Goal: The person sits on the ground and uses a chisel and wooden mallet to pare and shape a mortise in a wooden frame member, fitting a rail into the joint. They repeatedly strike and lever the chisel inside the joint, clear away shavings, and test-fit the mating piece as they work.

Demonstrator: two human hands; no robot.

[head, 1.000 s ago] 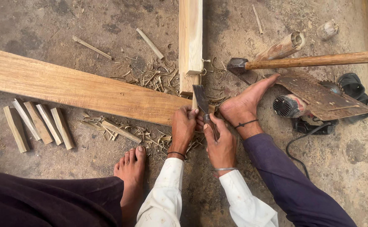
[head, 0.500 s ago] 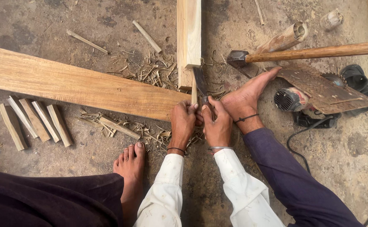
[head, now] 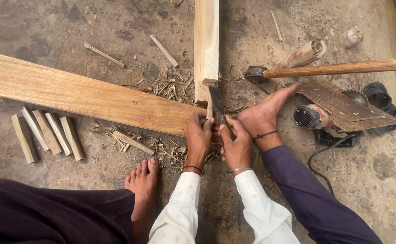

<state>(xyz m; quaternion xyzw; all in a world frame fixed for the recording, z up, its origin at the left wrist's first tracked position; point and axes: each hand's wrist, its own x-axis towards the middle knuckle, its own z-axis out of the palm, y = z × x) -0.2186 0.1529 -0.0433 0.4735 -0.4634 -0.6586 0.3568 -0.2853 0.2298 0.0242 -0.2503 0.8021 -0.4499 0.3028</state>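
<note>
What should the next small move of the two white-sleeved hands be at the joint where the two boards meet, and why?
Probably a short, controlled push of the chisel toward the upright board. The left hand and right hand both grip its handle, with the blade at the notch beside the long plank. Another person's hand lies close to the blade, so the stroke should be kept small.

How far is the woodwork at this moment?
Done: four short wood pieces lie cut in a row, and shavings cover the floor. In hand: the left hand and right hand grip a chisel at the end of the upright plank; another person's hand rests beside. Left: the cut looks unfinished.
</note>
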